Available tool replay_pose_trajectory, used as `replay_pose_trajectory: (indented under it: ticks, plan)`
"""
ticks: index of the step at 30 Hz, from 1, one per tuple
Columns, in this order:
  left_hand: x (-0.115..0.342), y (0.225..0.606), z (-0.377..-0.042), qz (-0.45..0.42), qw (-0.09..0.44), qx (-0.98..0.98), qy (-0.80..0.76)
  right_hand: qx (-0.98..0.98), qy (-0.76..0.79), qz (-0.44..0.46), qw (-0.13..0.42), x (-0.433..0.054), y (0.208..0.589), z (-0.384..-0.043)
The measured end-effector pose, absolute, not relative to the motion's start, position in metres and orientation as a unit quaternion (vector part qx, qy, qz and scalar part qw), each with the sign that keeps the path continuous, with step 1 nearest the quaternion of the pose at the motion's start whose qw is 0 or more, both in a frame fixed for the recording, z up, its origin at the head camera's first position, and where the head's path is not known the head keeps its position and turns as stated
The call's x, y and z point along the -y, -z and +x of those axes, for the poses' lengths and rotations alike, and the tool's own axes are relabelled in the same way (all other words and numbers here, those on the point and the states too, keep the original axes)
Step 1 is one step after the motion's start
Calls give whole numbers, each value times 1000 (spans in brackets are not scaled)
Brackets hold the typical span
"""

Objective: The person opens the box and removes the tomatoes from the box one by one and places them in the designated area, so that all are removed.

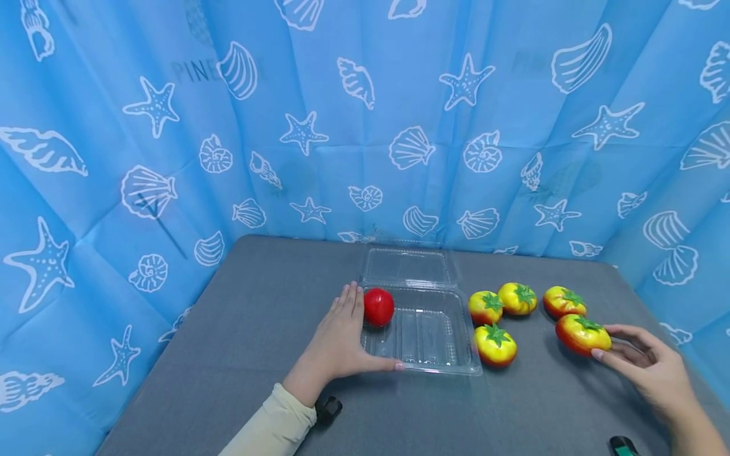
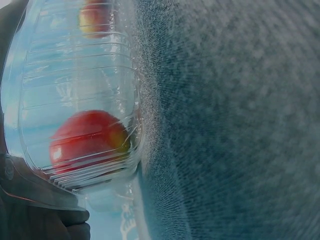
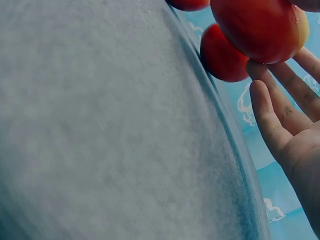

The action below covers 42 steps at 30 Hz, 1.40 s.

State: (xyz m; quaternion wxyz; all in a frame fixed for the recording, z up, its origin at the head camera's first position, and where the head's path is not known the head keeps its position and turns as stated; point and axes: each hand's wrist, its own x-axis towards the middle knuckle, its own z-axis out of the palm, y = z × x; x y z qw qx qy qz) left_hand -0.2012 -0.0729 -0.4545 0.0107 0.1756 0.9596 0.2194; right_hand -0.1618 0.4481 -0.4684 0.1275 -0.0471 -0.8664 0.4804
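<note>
My right hand (image 1: 650, 367) grips a red-and-yellow tomato (image 1: 583, 334) with a green leafy top, between thumb and fingers. In the right wrist view the tomato's red underside (image 3: 257, 30) appears raised above the grey cloth. My left hand (image 1: 339, 339) lies along the left side of a clear plastic clamshell box (image 1: 473, 354), fingers straight and thumb at its front rim. Inside the box, by those fingers, sits a red tomato (image 1: 379, 307); through the wall in the left wrist view, this tomato (image 2: 90, 140) shows a yellowish patch.
The box's lid (image 1: 407, 266) lies folded back behind it. Right of the box are yellow-red tomatoes (image 1: 495, 345), (image 1: 485, 308), (image 1: 518, 299), and another tomato (image 1: 563, 301) sits behind the held one. A blue shell-print curtain (image 1: 342, 158) surrounds the grey table (image 1: 256, 329).
</note>
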Motion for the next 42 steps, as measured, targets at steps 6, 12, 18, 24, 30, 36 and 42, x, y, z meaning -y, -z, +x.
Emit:
replay_pose_trajectory:
  ticks: [6, 12, 18, 24, 30, 36, 42]
  plan:
    - [73, 455, -200, 173, 13, -959, -224, 877, -464, -65, 104, -453, 470, -163]
    - [73, 454, -199, 171, 16, -959, -225, 888, -446, -79, 85, -455, 470, -164]
    - [73, 454, -199, 173, 18, -959, -223, 895, -429, -85, 82, -459, 471, -165]
    - [74, 454, -200, 173, 15, -959, -223, 899, -422, -90, 72, -458, 468, -166]
    - [73, 454, -200, 172, 14, -960, -223, 903, -415, -98, 60, -454, 463, -167]
    - [73, 454, -201, 172, 14, -961, -217, 910, -397, -107, 44, -452, 460, -168]
    - [73, 454, -201, 173, 13, -961, -217, 912, -395, -104, 39, -453, 460, -168]
